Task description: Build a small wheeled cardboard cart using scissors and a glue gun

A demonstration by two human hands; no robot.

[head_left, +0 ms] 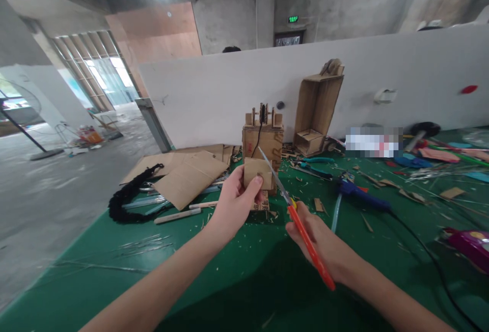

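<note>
Just above the green table (237,281), the person's left hand (233,204) holds up a small cardboard piece (257,171), the thumb pressed across its near face and the other fingers curled behind it, closed firmly around it. The piece is roughly square, held upright with its flat face turned toward the person, slightly in front of a small cardboard box (263,141) that stands on the table with a black cable hanging down its front.

The right hand (319,243) is wrapped shut around the orange-red handle of a pair of scissors (296,217). Their long axis runs on a diagonal: the handle end lies low and to the right, near the wrist, and the metal blades rise up and to the left, the tip pointing away from the person and reaching the upper right edge of the cardboard piece. Whether the blades are parted or together I cannot tell; they read as one thin line.

Around them, flat cardboard sheets (187,176) lie to the left beside a black braided cord (126,199) and some pale sticks. A taller open cardboard case (319,105) leans against the white partition (214,92). To the right lie teal-handled pliers (315,164) and a blue glue gun (361,197) with a black lead trailing off, amid scattered cardboard scraps.
</note>
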